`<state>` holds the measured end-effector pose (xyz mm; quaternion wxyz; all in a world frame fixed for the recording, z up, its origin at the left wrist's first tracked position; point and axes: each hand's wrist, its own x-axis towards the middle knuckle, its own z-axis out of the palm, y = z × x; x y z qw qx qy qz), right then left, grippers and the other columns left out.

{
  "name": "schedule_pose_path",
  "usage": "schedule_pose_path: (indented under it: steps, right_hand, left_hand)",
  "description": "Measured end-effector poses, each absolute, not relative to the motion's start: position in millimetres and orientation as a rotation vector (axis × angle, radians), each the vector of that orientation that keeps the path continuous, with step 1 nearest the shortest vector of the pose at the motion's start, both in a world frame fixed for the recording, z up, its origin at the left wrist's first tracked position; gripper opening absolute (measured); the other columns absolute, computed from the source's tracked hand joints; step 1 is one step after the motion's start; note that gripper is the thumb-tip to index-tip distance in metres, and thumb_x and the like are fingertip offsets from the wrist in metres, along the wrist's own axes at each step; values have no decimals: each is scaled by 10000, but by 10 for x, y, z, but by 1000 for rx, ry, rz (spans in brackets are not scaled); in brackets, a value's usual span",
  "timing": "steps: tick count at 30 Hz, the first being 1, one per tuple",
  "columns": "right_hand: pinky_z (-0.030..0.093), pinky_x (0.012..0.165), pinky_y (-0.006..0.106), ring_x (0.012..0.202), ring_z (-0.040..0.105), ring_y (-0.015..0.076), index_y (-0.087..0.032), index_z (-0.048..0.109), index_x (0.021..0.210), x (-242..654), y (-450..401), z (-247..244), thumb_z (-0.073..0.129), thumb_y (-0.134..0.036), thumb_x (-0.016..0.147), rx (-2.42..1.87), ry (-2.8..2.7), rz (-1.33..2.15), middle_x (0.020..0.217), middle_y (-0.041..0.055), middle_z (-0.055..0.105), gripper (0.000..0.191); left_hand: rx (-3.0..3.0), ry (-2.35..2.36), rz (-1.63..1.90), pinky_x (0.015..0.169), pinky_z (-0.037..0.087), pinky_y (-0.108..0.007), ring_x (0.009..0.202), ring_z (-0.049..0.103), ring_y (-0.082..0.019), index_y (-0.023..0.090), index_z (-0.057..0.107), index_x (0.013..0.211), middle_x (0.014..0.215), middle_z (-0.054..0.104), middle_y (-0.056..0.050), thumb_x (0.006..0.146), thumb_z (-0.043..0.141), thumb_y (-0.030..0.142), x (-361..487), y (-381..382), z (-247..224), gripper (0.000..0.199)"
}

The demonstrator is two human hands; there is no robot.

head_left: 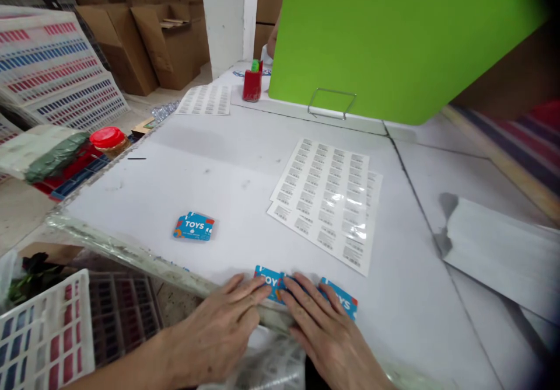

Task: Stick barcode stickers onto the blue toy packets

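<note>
At the table's near edge, my left hand (225,326) rests its fingertips on a blue TOYS card (270,281). My right hand (326,328) lies with its fingers stretched over the cards beside it, and a further TOYS card (343,299) shows on its right. The fingers hide part of these cards. A small stack of the same cards (193,227) sits apart on the white table (227,174), to the left. Beyond my right hand lie overlapping sheets of barcode labels (324,203).
A green board (385,39) stands at the back, near a wire stand (332,104) and a red holder (252,85). Another label sheet (205,99) lies far left. White packaging (503,256) is at right; crates (48,331) stand below left.
</note>
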<state>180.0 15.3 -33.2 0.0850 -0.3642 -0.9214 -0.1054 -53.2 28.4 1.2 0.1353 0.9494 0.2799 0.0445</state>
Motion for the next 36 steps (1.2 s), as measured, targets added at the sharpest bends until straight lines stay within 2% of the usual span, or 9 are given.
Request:
schedule_pose_path:
  steps: [5, 9, 13, 16, 20, 24, 29, 36]
  right_hand:
    - [362, 942, 395, 1229, 394, 228, -176, 431, 1291, 1932, 110, -342, 431, -234, 883, -1095, -2736, -289, 1351, 23, 426, 412]
    - [381, 942, 379, 1221, 411, 222, -169, 402, 1310, 2025, 27, -301, 409, -227, 890, -1194, -2651, -258, 1328, 57, 456, 425]
    - [422, 903, 365, 1212, 425, 226, -115, 282, 1370, 2206, -110, -308, 353, -275, 909, -1455, -2507, -257, 1315, 113, 464, 493]
    - [438, 873, 372, 1179, 465, 227, -120, 213, 1396, 2371, -219, -359, 332, -278, 915, -1524, -2489, -264, 1300, 114, 480, 520]
    - [424, 882, 375, 1195, 445, 232, -98, 231, 1389, 2561, -348, -413, 350, -301, 909, -1543, -2532, -293, 1307, 115, 471, 534]
    - [410, 905, 374, 1240, 385, 225, -87, 241, 1382, 2610, -404, -432, 357, -292, 907, -1577, -2530, -289, 1339, 114, 433, 529]
    - [409, 918, 375, 1239, 389, 214, -100, 289, 1362, 2602, -391, -442, 363, -277, 909, -1552, -2511, -262, 1329, 109, 447, 491]
    - [422, 910, 359, 1226, 408, 211, -127, 332, 1346, 2786, -450, -390, 378, -280, 895, -1583, -2469, -272, 1309, 97, 473, 479]
  left_hand:
    - [2761, 865, 130, 1065, 273, -387, 1318, 212, -229, 81, 541, 1007, 1345, 415, -140, 748, 389, 31, -704, 301, 17, 305]
    - [2758, 906, 98, 1056, 291, -411, 1309, 237, -239, 83, 532, 1042, 1343, 419, -141, 764, 377, 15, -784, 256, 35, 326]
    - [2760, 827, 188, 1066, 270, -414, 1311, 229, -245, 94, 528, 1052, 1367, 384, -140, 790, 382, 47, -617, 236, 62, 304]
    - [2742, 692, 242, 1066, 274, -412, 1318, 207, -252, 79, 514, 1085, 1353, 403, -148, 770, 391, 55, -421, 271, 81, 339]
    - [2716, 685, 190, 1058, 285, -424, 1315, 214, -259, 67, 528, 1068, 1310, 452, -161, 772, 391, 64, -286, 323, 94, 327]
    - [2733, 648, 113, 1057, 279, -438, 1317, 194, -274, 50, 513, 1107, 1339, 411, -176, 790, 398, 85, -162, 323, 124, 339]
    - [2762, 546, -5, 1068, 264, -410, 1317, 195, -264, 41, 503, 1130, 1369, 365, -179, 801, 401, 78, 60, 354, 133, 347]
    - [2814, 588, -115, 1023, 325, -445, 1291, 258, -297, 24, 494, 1137, 1346, 390, -196, 660, 409, -10, 20, 367, 169, 486]
